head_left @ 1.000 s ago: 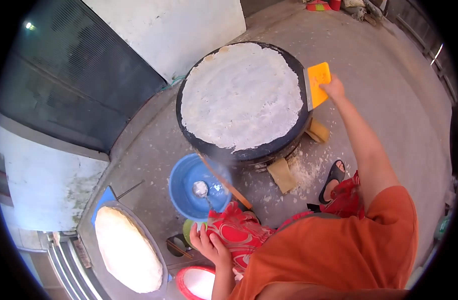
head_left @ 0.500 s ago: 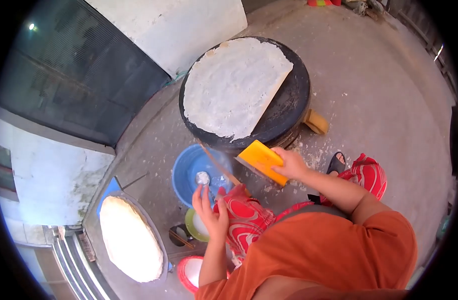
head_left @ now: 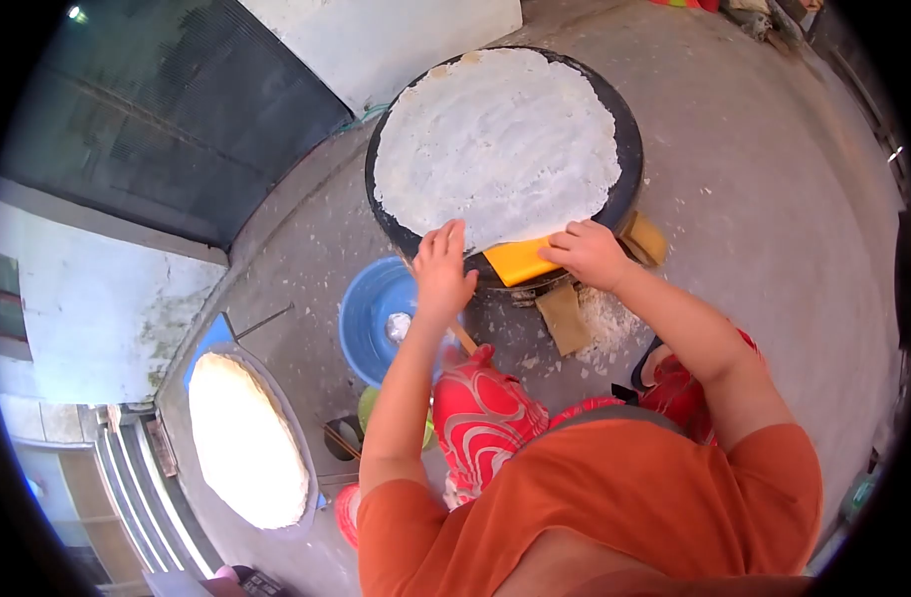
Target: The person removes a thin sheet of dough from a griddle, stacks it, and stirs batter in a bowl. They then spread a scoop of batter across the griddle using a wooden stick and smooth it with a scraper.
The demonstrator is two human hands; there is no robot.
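A thin pale flatbread [head_left: 500, 144] lies spread over the round black griddle [head_left: 629, 179]. My right hand [head_left: 587, 254] grips a yellow scraper [head_left: 518, 261] at the griddle's near edge, with the scraper's far side against the bread's near edge. To the left of the scraper, my left hand [head_left: 443, 269] is at the near rim with its fingers apart, fingertips by the bread's edge. It holds nothing that I can see.
A blue basin [head_left: 361, 328] with a whitish lump [head_left: 398, 326] sits below the griddle. Pale round sheets [head_left: 246, 443] are stacked on a tray at the left. Tan blocks [head_left: 565, 320] stand by the griddle's base, and a dark bowl [head_left: 344, 438] is near my left forearm.
Both hands have moved forward to the griddle's near edge, my right with the yellow scraper. The bread's right side, folded over before, now lies spread out across the griddle.
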